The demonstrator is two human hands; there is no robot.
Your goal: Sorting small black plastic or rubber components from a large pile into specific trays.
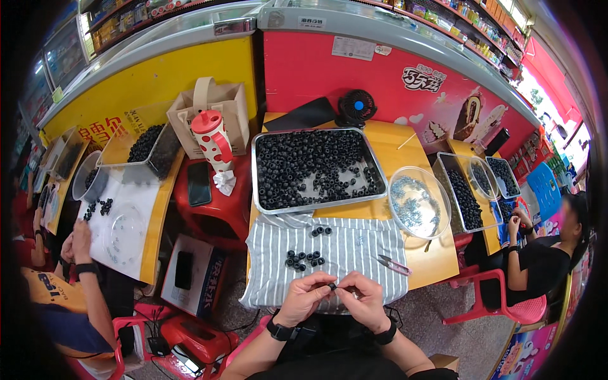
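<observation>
My left hand (303, 299) and my right hand (363, 300) meet above the near edge of a grey-and-white striped cloth (354, 253). Between their pinched fingertips is a small black ring-shaped part (332, 286), partly covered by the fingers. Just beyond my left hand, a loose group of the same black parts (304, 258) lies on the cloth, with a few more farther up. A large metal tray (288, 208) of such parts stands behind the cloth. To the right is a round clear container (447, 218) with small shiny pieces. Pink-handled snips (394, 265) rest at the cloth's right side.
A black fan (356, 106) stands behind the tray. On the left, a red stool (218, 223) carries a dark phone (199, 183) and a red-dotted tumbler (212, 140). Two people work at tables on either side, near clear bins of black parts (464, 199).
</observation>
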